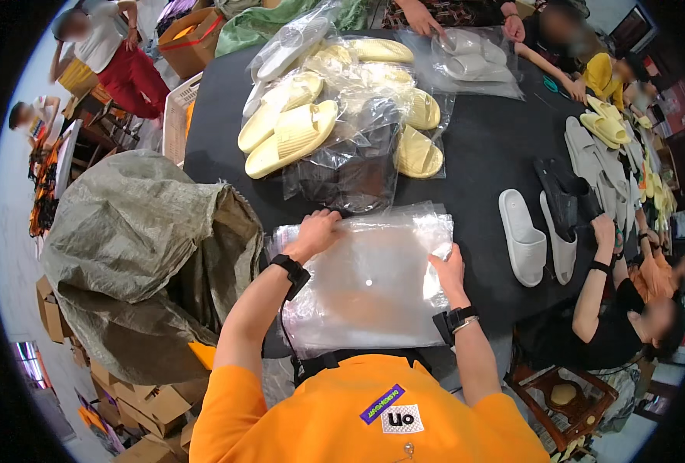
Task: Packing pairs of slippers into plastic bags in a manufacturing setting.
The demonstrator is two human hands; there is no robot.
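Note:
A stack of clear plastic bags (365,285) lies flat before me on the black table, its sheets slightly uneven at the edges. My left hand (321,233) is at the stack's upper left, fingers curled together over the far edge. On the right side, my right hand (449,274) grips the edge, thumb on top and the other fingers mostly hidden. Just beyond the stack sits a bagged dark item (350,174). Behind it are several pale yellow slippers (300,139) in clear bags, with bagged white slippers (292,46) at the far left.
A large grey-green woven sack (149,255) stands left of the table. White slippers (523,239) and black slippers (566,197) lie to the right, near a co-worker in black (612,332). Across the table, another person's hand touches bagged grey slippers (473,58). Cardboard boxes (153,405) fill the lower left.

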